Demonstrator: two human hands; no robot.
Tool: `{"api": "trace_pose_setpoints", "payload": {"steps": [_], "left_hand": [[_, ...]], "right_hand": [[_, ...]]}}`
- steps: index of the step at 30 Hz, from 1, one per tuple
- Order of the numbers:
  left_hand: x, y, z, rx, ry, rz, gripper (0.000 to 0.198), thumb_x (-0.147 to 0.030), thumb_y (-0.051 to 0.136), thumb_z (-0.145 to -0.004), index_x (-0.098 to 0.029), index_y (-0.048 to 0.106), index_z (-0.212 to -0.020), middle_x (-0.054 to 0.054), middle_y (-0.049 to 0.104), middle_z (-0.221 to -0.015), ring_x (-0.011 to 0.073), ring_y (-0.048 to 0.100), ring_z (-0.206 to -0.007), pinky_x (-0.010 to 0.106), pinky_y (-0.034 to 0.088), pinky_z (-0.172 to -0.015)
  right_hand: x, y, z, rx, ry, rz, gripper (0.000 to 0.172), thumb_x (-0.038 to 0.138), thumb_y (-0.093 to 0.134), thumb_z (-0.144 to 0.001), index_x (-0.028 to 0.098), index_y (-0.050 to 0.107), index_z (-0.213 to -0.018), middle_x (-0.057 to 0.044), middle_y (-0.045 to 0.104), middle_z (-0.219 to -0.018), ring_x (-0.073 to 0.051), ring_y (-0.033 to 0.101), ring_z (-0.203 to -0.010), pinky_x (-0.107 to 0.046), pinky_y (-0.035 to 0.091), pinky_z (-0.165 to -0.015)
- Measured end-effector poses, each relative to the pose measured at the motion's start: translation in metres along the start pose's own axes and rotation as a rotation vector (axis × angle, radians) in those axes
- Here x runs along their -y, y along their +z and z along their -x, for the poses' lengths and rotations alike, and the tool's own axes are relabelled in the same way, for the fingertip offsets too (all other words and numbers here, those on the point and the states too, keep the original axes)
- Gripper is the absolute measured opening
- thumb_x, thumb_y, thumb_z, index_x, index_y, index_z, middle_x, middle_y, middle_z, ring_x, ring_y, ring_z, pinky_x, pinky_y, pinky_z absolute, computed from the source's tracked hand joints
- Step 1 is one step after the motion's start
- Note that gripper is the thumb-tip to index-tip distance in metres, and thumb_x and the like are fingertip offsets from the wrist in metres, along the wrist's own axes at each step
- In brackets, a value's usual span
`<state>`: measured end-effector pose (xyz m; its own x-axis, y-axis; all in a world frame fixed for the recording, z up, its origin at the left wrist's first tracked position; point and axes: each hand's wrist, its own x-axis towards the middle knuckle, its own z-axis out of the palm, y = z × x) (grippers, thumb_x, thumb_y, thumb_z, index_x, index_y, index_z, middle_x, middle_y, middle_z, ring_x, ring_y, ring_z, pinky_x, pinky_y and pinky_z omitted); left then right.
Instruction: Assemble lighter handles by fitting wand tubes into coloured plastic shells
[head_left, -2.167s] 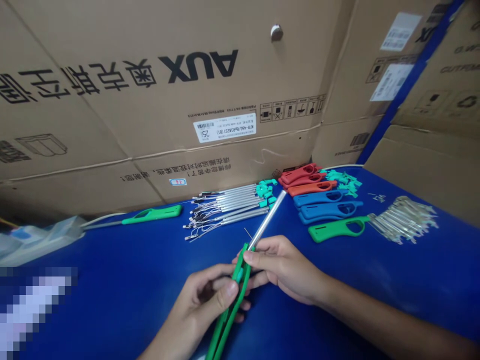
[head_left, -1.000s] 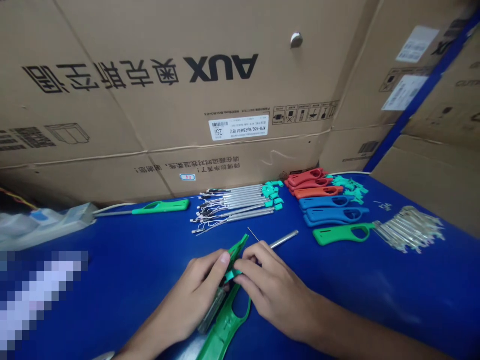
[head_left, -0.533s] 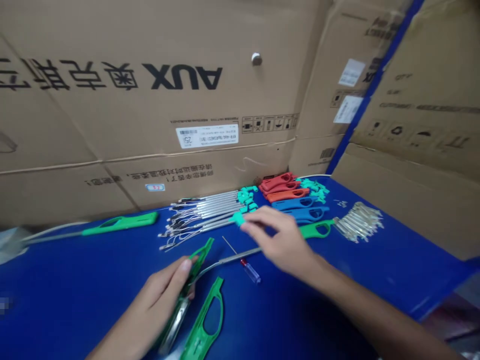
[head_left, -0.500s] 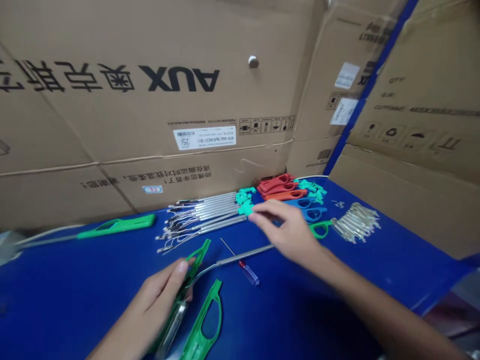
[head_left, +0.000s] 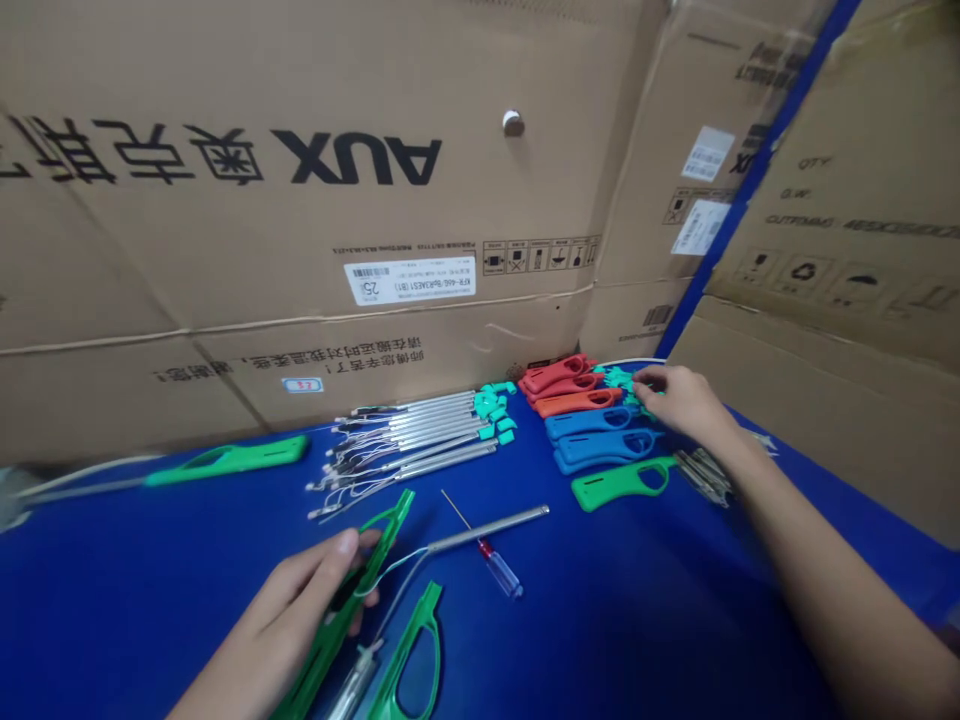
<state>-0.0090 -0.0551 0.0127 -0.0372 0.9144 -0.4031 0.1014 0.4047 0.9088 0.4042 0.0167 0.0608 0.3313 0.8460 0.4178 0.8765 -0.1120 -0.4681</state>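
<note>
The left hand grips a green lighter shell; the half-open right hand touches teal clips. The carton reads AUX.

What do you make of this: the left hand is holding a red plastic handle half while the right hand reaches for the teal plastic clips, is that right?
Not quite. The head view shows the left hand holding a green plastic handle half, not a red one. The right hand does reach for the teal plastic clips.

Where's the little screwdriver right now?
In the head view, the small screwdriver lies on the blue table at lower centre, its shaft by the metal tube, just right of the loose green handle half.
</note>
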Motion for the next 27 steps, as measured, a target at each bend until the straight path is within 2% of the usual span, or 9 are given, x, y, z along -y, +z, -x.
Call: {"api": "trace_pose_setpoints", "payload": {"steps": [3, 4, 7, 10, 13, 17, 21, 24, 27], "left_hand": [[-0.008, 0.001, 0.0, -0.008, -0.01, 0.067, 0.056, -0.062, 0.074, -0.067, -0.016, 0.071, -0.1, 0.005, 0.073, -0.085, 0.022, 0.069, -0.075, 0.027, 0.054, -0.062], [-0.011, 0.002, 0.0, -0.018, -0.013, 0.09, 0.055, -0.06, 0.074, -0.067, -0.016, 0.071, -0.101, 0.006, 0.073, -0.087, 0.0212, 0.069, -0.074, 0.026, 0.054, -0.06], [-0.016, 0.002, 0.001, -0.01, -0.005, 0.096, 0.055, -0.056, 0.076, -0.067, -0.014, 0.07, -0.103, 0.007, 0.072, -0.09, 0.0198, 0.067, -0.07, 0.027, 0.052, -0.059], [-0.016, 0.001, 0.003, 0.004, 0.06, 0.04, 0.059, -0.06, 0.073, -0.068, -0.013, 0.07, -0.102, 0.009, 0.072, -0.091, 0.0225, 0.066, -0.075, 0.03, 0.052, -0.061], [-0.015, 0.001, 0.006, 0.016, 0.157, 0.001, 0.057, -0.063, 0.069, -0.069, -0.015, 0.07, -0.1, 0.008, 0.072, -0.093, 0.0261, 0.065, -0.085, 0.03, 0.052, -0.063], [-0.015, 0.002, 0.008, 0.05, 0.215, -0.015, 0.048, -0.063, 0.065, -0.074, -0.017, 0.067, -0.09, 0.003, 0.069, -0.082, 0.0194, 0.063, -0.072, 0.027, 0.051, -0.061], [-0.017, 0.004, 0.007, 0.15, 0.268, -0.057, 0.049, -0.066, 0.053, -0.081, -0.017, 0.059, -0.081, -0.003, 0.056, -0.06, 0.0135, 0.055, -0.052, 0.024, 0.048, -0.048], [-0.018, 0.001, 0.005, 0.178, 0.29, -0.12, 0.047, -0.065, 0.047, -0.085, -0.019, 0.052, -0.078, -0.005, 0.05, -0.056, 0.0114, 0.049, -0.044, 0.022, 0.043, -0.04], [-0.019, -0.004, 0.002, 0.164, 0.31, -0.186, 0.045, -0.064, 0.042, -0.088, -0.02, 0.047, -0.079, -0.007, 0.045, -0.055, 0.0088, 0.043, -0.041, 0.017, 0.034, -0.036]], "right_hand": [[0.053, -0.004, 0.031, 0.043, -0.165, -0.073, 0.015, 0.023, 0.058, -0.08, 0.02, 0.072, -0.087, -0.008, 0.074, -0.093, -0.024, 0.067, -0.087, -0.034, 0.048, -0.081], [0.074, -0.004, 0.044, 0.1, -0.319, -0.157, 0.015, 0.026, 0.058, -0.083, 0.02, 0.071, -0.087, -0.008, 0.073, -0.093, -0.022, 0.067, -0.086, -0.033, 0.049, -0.081], [0.129, 0.002, 0.086, 0.38, -0.725, -0.335, 0.015, 0.025, 0.055, -0.089, 0.02, 0.069, -0.095, -0.006, 0.071, -0.095, -0.019, 0.064, -0.09, -0.032, 0.049, -0.083], [0.164, 0.02, 0.116, 0.574, -0.927, -0.336, 0.016, 0.02, 0.056, -0.091, 0.017, 0.067, -0.103, -0.008, 0.068, -0.1, -0.02, 0.061, -0.097, -0.034, 0.047, -0.089], [0.181, 0.044, 0.128, 0.625, -0.984, -0.332, 0.025, 0.024, 0.062, -0.089, 0.015, 0.063, -0.112, -0.008, 0.066, -0.101, -0.02, 0.059, -0.095, -0.034, 0.047, -0.088], [0.191, 0.067, 0.129, 0.558, -1.043, -0.397, 0.016, 0.021, 0.056, -0.093, 0.013, 0.066, -0.103, -0.007, 0.065, -0.092, -0.018, 0.058, -0.087, -0.03, 0.048, -0.082], [0.19, 0.068, 0.127, 0.605, -1.047, -0.498, 0.014, 0.016, 0.054, -0.093, 0.014, 0.068, -0.091, -0.006, 0.064, -0.087, -0.016, 0.057, -0.082, -0.026, 0.047, -0.076], [0.186, 0.062, 0.124, 0.671, -0.974, -0.549, 0.012, 0.015, 0.054, -0.093, 0.015, 0.066, -0.092, -0.005, 0.064, -0.087, -0.014, 0.058, -0.08, -0.025, 0.046, -0.075], [0.18, 0.061, 0.121, 0.68, -0.881, -0.558, 0.008, 0.018, 0.057, -0.092, 0.017, 0.065, -0.093, -0.003, 0.065, -0.088, -0.014, 0.059, -0.079, -0.026, 0.046, -0.075]]}}
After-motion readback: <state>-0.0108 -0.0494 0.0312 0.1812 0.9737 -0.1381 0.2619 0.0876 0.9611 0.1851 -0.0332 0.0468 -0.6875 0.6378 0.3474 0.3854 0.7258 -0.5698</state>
